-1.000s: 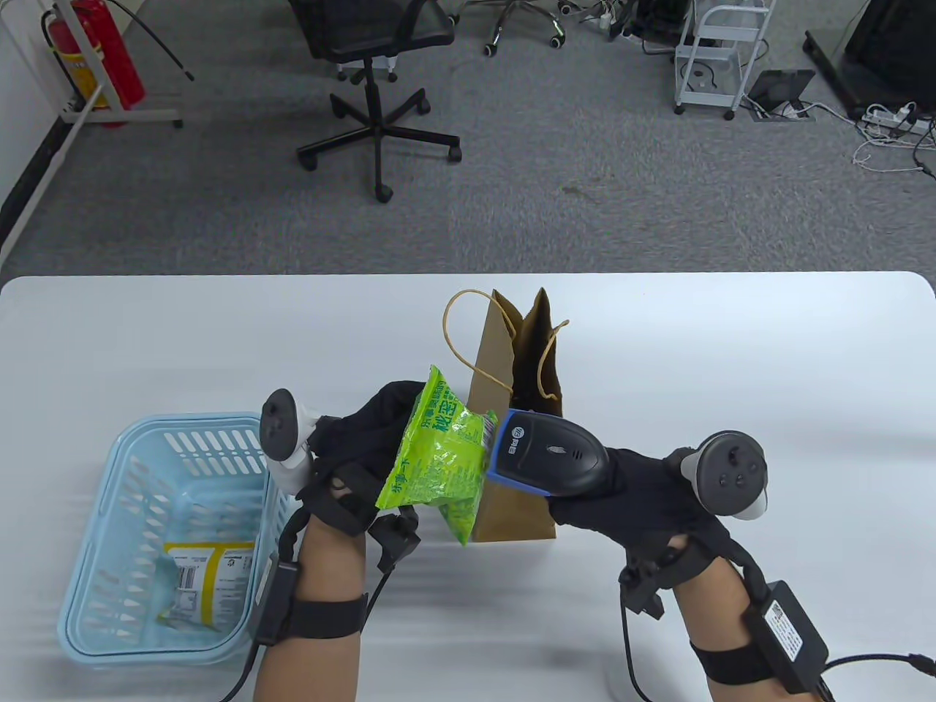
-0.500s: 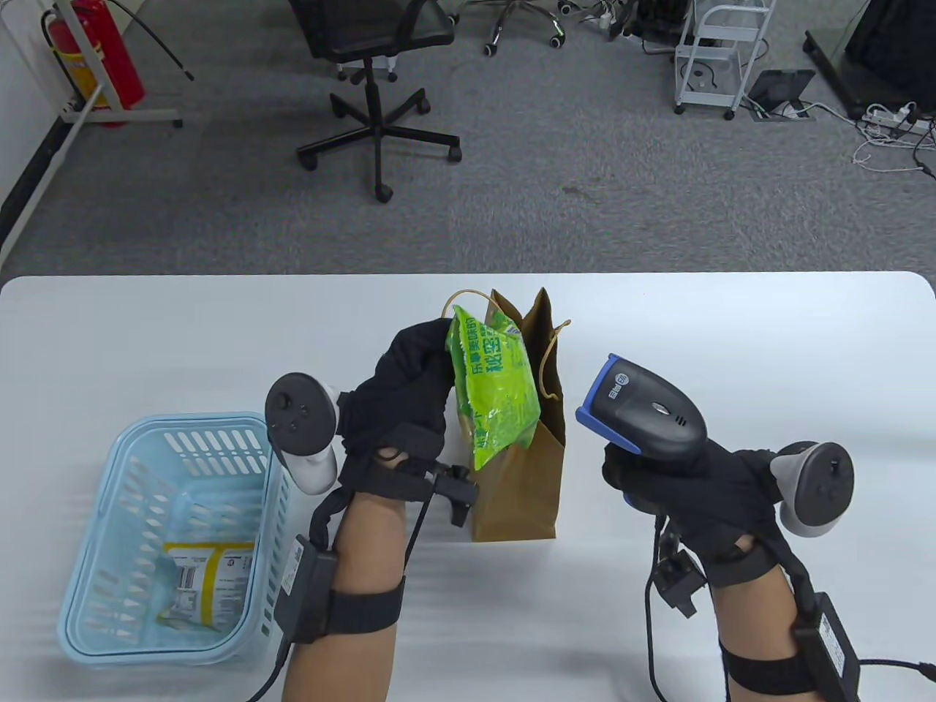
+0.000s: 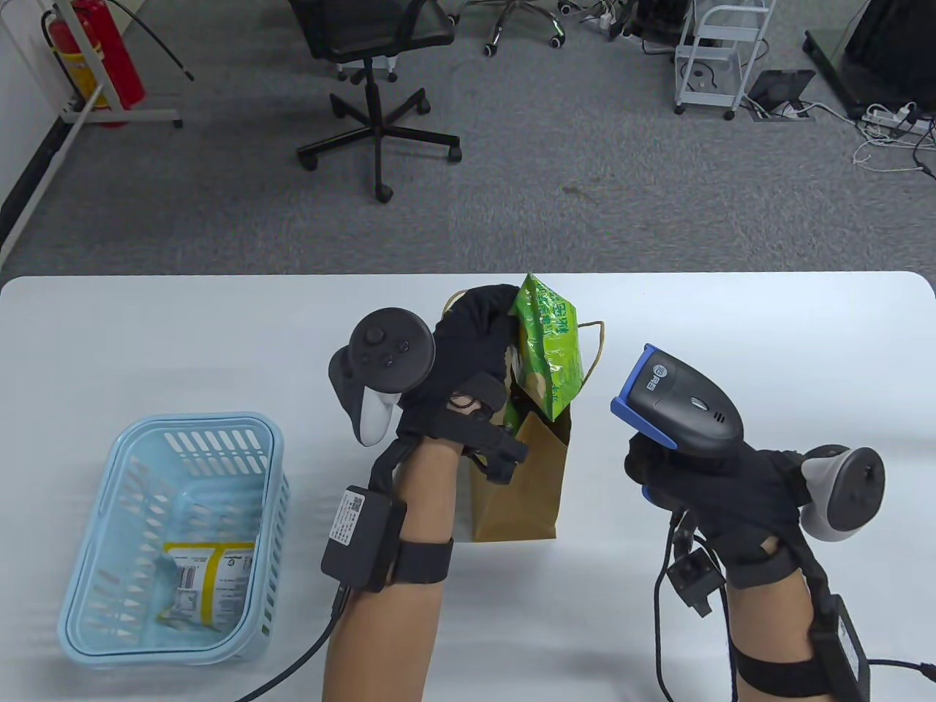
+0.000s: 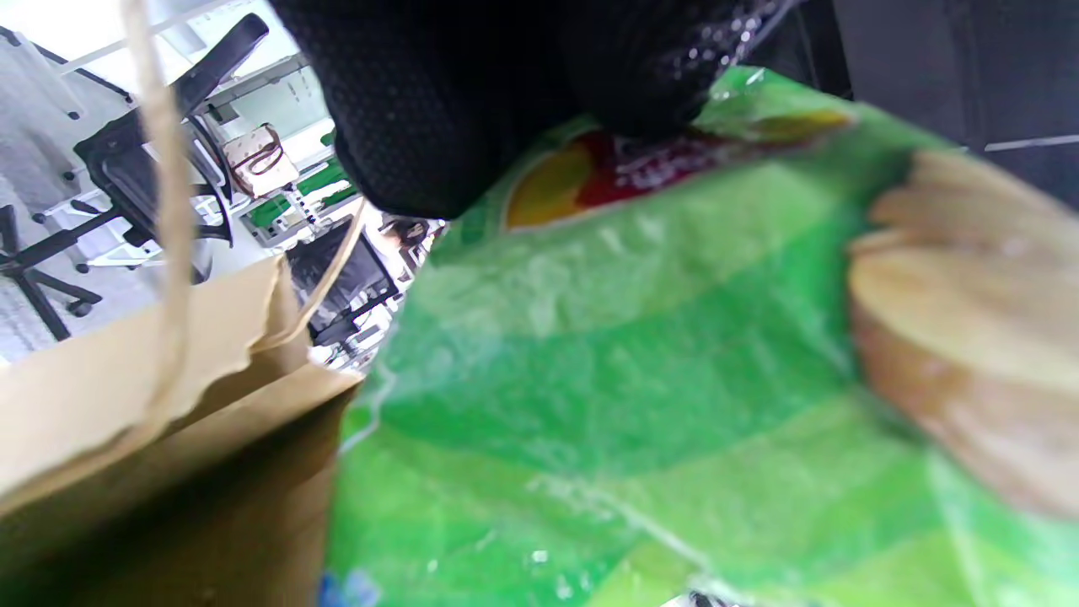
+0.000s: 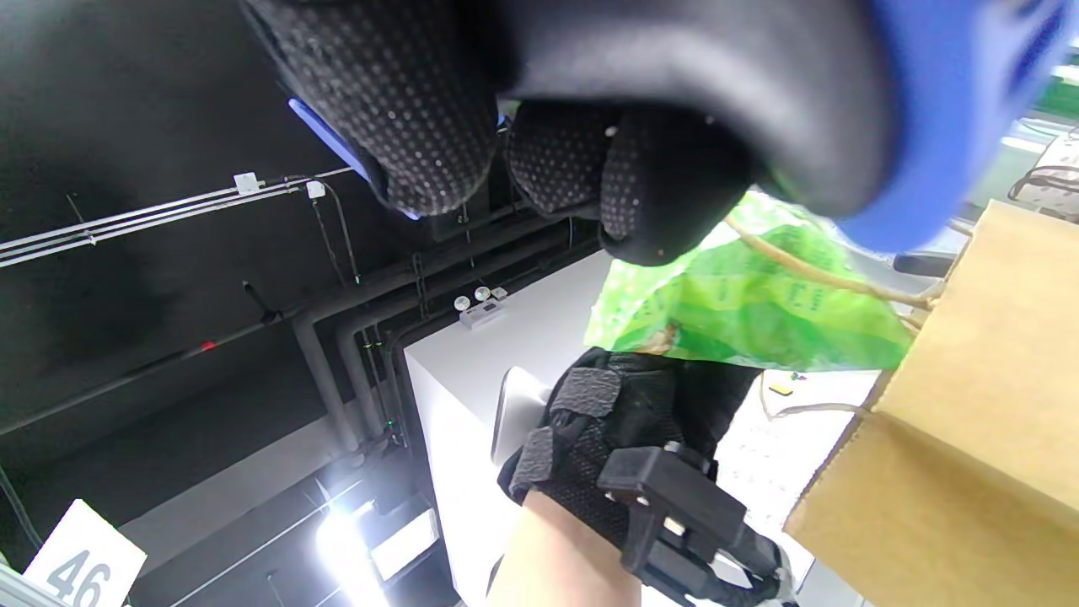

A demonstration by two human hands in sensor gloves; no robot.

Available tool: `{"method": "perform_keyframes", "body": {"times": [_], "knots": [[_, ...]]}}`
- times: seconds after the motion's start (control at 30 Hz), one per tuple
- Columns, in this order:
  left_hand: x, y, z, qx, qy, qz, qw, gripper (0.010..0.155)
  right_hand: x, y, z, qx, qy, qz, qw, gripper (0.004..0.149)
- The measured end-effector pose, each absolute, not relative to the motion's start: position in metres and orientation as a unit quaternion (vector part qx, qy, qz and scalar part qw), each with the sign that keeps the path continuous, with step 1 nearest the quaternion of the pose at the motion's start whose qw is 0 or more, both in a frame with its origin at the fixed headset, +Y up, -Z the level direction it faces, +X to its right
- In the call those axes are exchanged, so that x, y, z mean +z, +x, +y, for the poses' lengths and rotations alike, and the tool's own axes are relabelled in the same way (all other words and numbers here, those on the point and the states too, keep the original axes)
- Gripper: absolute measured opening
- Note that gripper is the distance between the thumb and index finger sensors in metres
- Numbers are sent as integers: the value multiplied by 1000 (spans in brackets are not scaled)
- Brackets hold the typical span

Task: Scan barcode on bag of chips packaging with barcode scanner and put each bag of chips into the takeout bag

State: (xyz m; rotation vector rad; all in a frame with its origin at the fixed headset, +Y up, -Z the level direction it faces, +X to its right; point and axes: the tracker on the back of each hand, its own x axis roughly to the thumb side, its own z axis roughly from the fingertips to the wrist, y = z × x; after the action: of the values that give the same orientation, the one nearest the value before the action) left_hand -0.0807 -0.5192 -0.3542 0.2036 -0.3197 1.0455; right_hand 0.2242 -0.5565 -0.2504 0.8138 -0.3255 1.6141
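The left hand (image 3: 468, 351) grips a green chips bag (image 3: 550, 351), partly lowered into the brown paper takeout bag (image 3: 523, 482). Right of the takeout bag, the right hand (image 3: 702, 490) grips the barcode scanner (image 3: 676, 398). Bagging is underway; release comes next.

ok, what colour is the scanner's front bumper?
Blue, on a dark grey barcode scanner held in the right hand. Clearest in the table view.
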Motion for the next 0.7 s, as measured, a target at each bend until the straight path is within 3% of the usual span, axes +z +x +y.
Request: {"method": "perform_keyframes", "body": {"times": [0.4, 0.7], "knots": [[-358, -82, -526, 482, 58, -144, 862, 43, -251, 223, -557, 701, 353, -140, 603, 63], [-320, -114, -483, 470, 95, -168, 861, 43, -253, 222, -560, 707, 347, -138, 601, 64]]}}
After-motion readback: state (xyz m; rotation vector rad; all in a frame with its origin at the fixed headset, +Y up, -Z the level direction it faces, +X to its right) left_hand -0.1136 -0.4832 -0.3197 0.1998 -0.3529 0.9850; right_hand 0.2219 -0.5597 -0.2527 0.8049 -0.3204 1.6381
